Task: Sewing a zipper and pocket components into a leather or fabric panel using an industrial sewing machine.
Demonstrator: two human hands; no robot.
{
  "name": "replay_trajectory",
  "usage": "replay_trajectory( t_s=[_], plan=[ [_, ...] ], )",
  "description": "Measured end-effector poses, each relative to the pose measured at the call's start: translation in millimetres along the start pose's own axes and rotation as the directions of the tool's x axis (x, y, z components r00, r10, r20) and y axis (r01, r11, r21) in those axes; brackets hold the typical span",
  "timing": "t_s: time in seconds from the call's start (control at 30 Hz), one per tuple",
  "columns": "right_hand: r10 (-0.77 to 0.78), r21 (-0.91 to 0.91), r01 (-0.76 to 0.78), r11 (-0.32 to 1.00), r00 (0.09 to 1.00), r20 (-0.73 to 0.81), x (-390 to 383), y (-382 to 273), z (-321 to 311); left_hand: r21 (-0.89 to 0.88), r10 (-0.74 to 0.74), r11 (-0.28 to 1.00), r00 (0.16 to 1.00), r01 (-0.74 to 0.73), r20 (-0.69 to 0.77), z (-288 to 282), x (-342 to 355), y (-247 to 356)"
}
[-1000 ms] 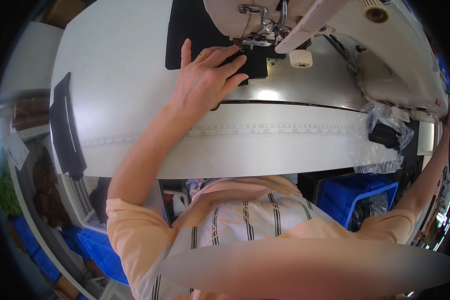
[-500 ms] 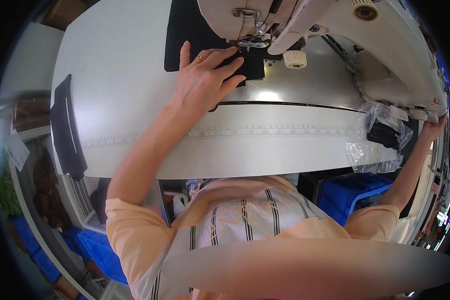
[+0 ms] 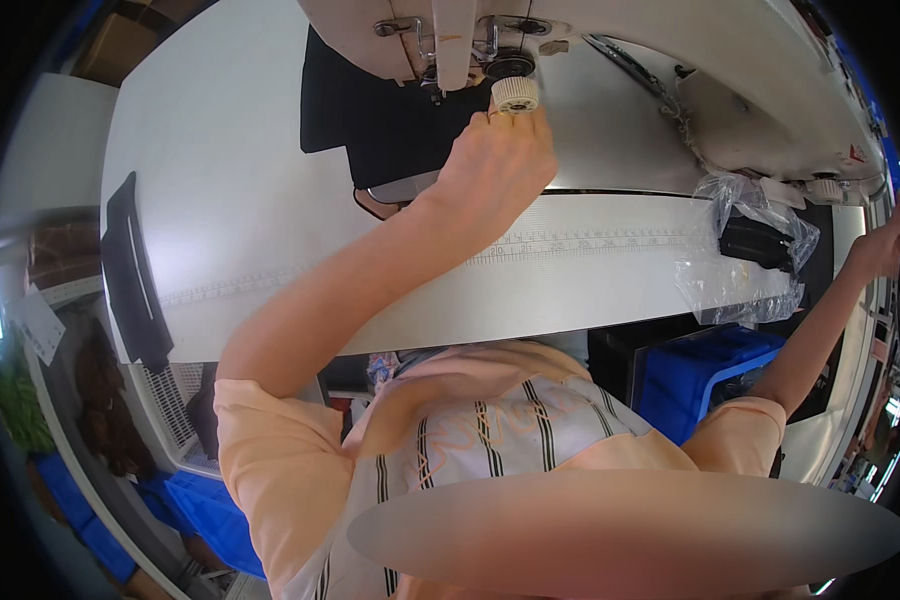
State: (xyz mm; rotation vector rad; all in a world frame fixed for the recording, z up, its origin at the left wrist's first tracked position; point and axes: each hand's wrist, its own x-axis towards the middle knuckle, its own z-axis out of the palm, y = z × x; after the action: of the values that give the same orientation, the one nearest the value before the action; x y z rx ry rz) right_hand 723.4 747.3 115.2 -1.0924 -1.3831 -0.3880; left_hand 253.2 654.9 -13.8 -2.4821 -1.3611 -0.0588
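Note:
A pale industrial sewing machine (image 3: pixel 610 30) stands over black fabric (image 3: pixel 355 105), which lies flat on the pale table (image 3: pixel 190 120) beneath the needle area. My left hand (image 3: pixel 505 150) is raised to the right of the fabric, its fingers curled up by a white ribbed knob (image 3: pixel 515 92); what they grip is hidden. At the far right rim, my right hand (image 3: pixel 882 250) reaches up beside the machine's end, its fingertips hard to make out.
A dark strip (image 3: pixel 135 270) lies at the table's left. A clear plastic bag with black items (image 3: pixel 755 240) sits at the right. Below are a white basket (image 3: pixel 170 410) and blue bins (image 3: pixel 660 385). A printed ruler crosses the table's front.
My left hand has left the fabric, moving right to the knob, fingers now curled. My right hand has risen along the machine's right end. The view of the machine has shifted left.

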Motion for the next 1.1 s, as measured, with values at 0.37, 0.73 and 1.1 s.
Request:
replay_trajectory(
  t_s=[0.37, 0.73, 1.1],
  plan=[
    [-0.023, -0.218, 0.561, 0.798, 0.39, 0.921, -169, -137, 144, -0.095, 0.028, 0.995, 1.0, -0.028, 0.001, 3, -8, -7],
    [-0.071, -0.268, 0.498, 0.825, 0.561, 0.825, -177, -110, 44, -0.587, -0.086, 0.804, 0.956, -0.099, -0.279, 12, -81, -31],
    [-0.333, 0.067, 0.456, 0.888, 0.533, 0.778, -191, -181, 105, -0.293, -0.056, 0.955, 0.939, -0.049, -0.338, 33, -74, -87]
  ],
)
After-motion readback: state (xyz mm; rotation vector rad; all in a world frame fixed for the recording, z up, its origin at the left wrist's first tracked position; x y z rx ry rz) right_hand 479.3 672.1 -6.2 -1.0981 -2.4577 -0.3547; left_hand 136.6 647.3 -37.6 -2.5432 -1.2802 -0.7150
